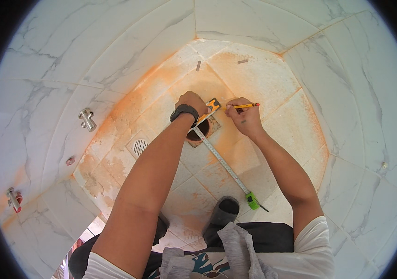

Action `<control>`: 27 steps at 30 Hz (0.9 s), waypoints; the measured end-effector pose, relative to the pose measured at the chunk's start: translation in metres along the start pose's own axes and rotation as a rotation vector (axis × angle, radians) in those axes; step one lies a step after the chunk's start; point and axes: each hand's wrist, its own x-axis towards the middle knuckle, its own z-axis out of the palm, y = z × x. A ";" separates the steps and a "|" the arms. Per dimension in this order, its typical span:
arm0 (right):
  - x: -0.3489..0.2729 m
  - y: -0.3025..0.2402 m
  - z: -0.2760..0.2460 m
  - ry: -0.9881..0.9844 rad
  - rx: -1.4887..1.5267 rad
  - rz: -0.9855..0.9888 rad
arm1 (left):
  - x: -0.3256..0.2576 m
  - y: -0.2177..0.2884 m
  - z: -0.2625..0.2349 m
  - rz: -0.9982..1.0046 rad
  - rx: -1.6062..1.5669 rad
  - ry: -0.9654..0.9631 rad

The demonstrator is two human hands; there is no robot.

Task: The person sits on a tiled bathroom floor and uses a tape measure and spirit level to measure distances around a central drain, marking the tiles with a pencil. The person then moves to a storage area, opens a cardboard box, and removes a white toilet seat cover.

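Note:
My left hand (192, 103), with a dark watch at the wrist, presses down on the yellow-and-black end of a tape measure (213, 106) on the tiled floor. Its blade (221, 159) runs back toward me to a green case (252, 201) lying near my shoe. My right hand (245, 116) grips a yellow pencil (246, 106) with its tip beside the tape end. Under my left wrist sits a round brown pipe opening (197, 133) in a cut-out tile, partly hidden by the arm.
A square metal floor drain (139, 147) lies to the left. Chrome wall fittings (87, 119) and a red-tipped valve (14, 199) stick out of the left marble wall. Orange dust stains the floor tiles (263, 79). My dark shoe (222, 214) rests below the tape.

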 end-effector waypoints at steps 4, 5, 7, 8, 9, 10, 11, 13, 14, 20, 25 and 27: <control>-0.001 0.003 0.008 -0.114 0.067 0.033 | -0.001 0.001 -0.001 -0.009 0.002 0.005; -0.002 0.004 0.012 -0.140 0.063 0.042 | -0.002 0.001 -0.001 -0.013 -0.015 0.009; -0.003 0.006 0.017 -0.159 0.065 0.047 | -0.004 0.001 -0.001 -0.004 -0.023 0.019; -0.003 0.007 0.018 -0.153 0.069 0.043 | -0.005 0.001 -0.001 0.008 -0.015 0.026; -0.002 0.006 0.018 -0.145 0.105 0.082 | -0.006 0.001 -0.001 0.011 -0.018 0.032; -0.001 0.006 0.017 -0.140 0.073 0.045 | -0.006 0.001 -0.001 0.012 -0.023 0.030; 0.001 0.005 0.014 -0.134 0.072 0.052 | -0.006 0.001 -0.001 0.004 -0.040 0.027; 0.006 0.001 0.006 -0.076 0.080 0.084 | -0.006 0.001 -0.001 -0.001 -0.056 0.029; 0.009 -0.001 0.001 -0.024 0.090 0.110 | -0.006 0.001 -0.001 0.001 -0.054 0.033; 0.003 -0.002 0.006 -0.023 0.128 0.199 | -0.004 0.002 -0.002 -0.009 -0.032 0.008; 0.001 -0.002 0.015 -0.022 0.087 0.198 | -0.008 0.003 -0.008 0.013 0.009 -0.020; 0.006 -0.006 0.003 0.038 0.033 0.120 | -0.010 0.004 -0.012 -0.009 0.014 -0.081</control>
